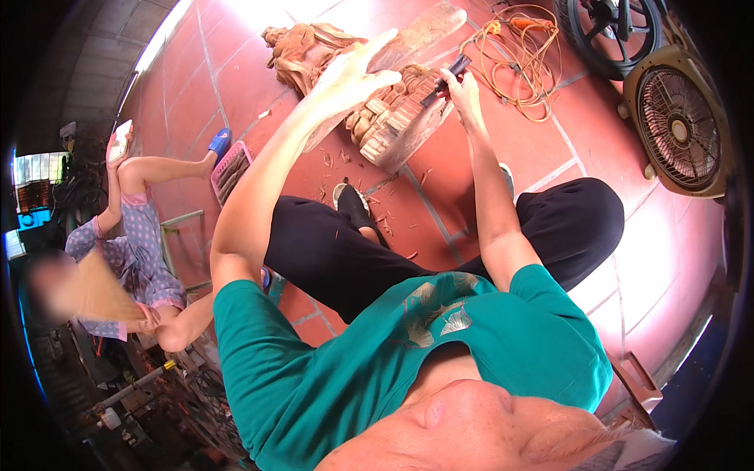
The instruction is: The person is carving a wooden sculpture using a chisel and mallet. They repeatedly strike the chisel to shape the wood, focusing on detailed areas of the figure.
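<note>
Nearest are the person's two bent knees in dark trousers (338, 247), with two shoes beyond them and scattered wood shavings (330, 161) on the red tiles. The brown wood carving (385, 110) lies ahead of the knees, its nearer part between the hands and another carved part left of the left wrist; the forearm hides whether they join. The right hand (463, 93) grips one dark, slim tool (446, 80), its long axis slanting from upper right down toward the carving. The carving lies just left of this grip; whether the tool touches it cannot be told. The left hand (355, 72) is nearer the carving's middle, spread over it and grasping nothing visible; contact is unclear. One flat wooden slab (420, 35) extends beyond its fingers. Farther right are one orange cable bundle (530, 59), one fan (679, 122) and one black wheel (613, 31); well left sits one other person (129, 243).
</note>
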Action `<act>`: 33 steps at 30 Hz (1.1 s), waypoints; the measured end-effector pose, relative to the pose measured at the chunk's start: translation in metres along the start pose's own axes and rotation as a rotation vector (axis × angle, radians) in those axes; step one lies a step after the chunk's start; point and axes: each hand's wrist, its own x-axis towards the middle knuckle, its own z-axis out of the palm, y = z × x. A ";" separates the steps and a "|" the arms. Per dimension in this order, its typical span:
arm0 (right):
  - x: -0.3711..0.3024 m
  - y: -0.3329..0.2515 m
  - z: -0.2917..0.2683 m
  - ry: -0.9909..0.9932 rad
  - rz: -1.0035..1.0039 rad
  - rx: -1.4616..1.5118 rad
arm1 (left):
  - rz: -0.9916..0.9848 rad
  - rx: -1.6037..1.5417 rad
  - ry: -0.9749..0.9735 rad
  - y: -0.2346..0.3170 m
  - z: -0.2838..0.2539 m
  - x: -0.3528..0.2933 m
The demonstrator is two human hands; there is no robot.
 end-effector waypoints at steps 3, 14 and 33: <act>-0.010 -0.007 0.014 0.014 -0.123 0.008 | 0.055 -0.064 0.091 -0.006 0.002 -0.001; -0.019 -0.019 0.035 0.141 -0.394 -0.477 | 0.058 0.112 0.076 0.017 -0.002 -0.003; -0.028 -0.019 0.033 0.066 -0.445 -0.606 | 0.063 0.079 -0.071 -0.021 0.021 -0.003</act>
